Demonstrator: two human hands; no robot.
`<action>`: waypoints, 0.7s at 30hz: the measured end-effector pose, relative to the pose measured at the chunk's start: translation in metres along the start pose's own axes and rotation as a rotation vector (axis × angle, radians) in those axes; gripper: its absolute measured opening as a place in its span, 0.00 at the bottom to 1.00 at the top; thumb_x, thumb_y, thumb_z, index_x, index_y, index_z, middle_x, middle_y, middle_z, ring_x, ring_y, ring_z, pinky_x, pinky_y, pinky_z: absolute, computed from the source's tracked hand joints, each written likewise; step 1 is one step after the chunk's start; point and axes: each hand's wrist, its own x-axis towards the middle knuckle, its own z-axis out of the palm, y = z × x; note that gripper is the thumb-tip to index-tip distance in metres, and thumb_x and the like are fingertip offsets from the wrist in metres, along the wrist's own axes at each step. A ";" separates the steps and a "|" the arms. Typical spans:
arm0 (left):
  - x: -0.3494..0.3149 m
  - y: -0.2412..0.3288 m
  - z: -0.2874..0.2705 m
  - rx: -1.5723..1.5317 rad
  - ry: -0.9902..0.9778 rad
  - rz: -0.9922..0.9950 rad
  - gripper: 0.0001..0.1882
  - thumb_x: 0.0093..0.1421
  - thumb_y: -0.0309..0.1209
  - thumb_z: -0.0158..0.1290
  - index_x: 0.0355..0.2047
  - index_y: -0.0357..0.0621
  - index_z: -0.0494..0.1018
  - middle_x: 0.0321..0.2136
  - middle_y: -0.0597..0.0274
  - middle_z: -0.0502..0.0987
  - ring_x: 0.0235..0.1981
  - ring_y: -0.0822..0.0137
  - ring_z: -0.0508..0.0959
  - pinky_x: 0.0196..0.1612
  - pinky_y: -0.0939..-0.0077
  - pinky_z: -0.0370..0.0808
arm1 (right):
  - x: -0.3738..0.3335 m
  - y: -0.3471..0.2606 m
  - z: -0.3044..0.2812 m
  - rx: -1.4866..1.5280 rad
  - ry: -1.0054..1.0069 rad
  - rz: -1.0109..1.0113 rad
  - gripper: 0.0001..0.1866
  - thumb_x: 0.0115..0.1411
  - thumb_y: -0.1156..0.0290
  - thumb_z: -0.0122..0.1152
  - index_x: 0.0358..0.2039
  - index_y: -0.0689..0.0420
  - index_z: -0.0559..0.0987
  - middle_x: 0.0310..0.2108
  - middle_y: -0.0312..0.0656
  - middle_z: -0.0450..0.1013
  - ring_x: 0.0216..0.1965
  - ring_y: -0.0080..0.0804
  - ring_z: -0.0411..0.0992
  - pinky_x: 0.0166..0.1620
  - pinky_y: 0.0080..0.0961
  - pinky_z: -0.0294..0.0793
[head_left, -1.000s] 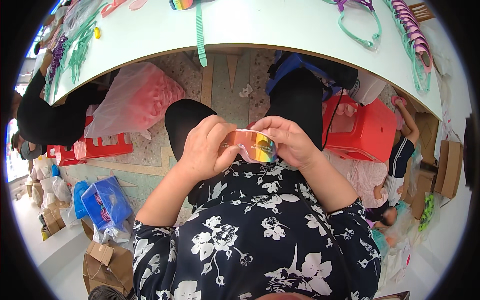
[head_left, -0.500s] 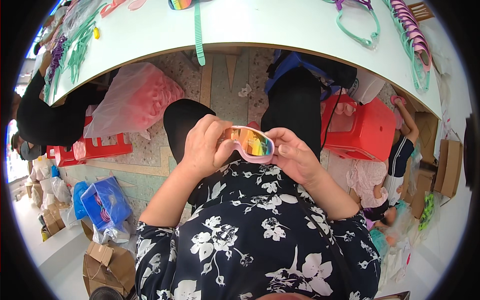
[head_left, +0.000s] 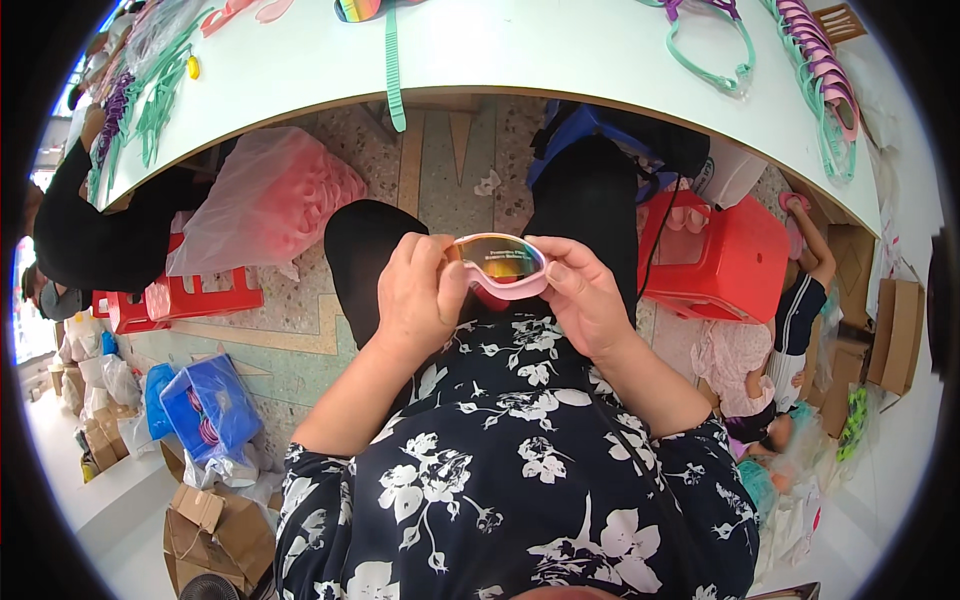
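Above my lap I hold a pair of pink-framed swim goggles [head_left: 500,264] with a mirrored rainbow lens tilted up toward me. No strap shows on them. My left hand [head_left: 424,290] is closed round their left end, thumb at the near side of the frame. The right end is pinched between the thumb and fingers of my right hand [head_left: 585,292]. Beyond my knees, on the white table [head_left: 560,55], lies another mirrored pair of goggles [head_left: 357,9], partly cut off by the view's edge. A green strap [head_left: 393,75] hangs from it over the table edge.
Green straps [head_left: 165,95] lie at the table's left, a row of pink goggles [head_left: 822,60] at its right. Under the table are a bag of pink parts [head_left: 290,180] and a red stool [head_left: 735,260]. A blue crate [head_left: 212,400] stands left; co-workers [head_left: 105,235] sit at both sides.
The goggles have shifted slightly left and up, and their lens now reflects darker with printing showing on it. Both hands have moved with them, keeping their grip.
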 end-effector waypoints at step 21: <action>-0.003 -0.004 0.026 0.200 0.158 0.066 0.22 0.54 0.39 0.60 0.44 0.36 0.75 0.32 0.53 0.73 0.32 0.54 0.76 0.33 0.64 0.75 | -0.001 0.004 -0.005 -0.212 0.004 -0.127 0.24 0.67 0.73 0.51 0.63 0.67 0.66 0.58 0.48 0.69 0.57 0.34 0.70 0.61 0.34 0.68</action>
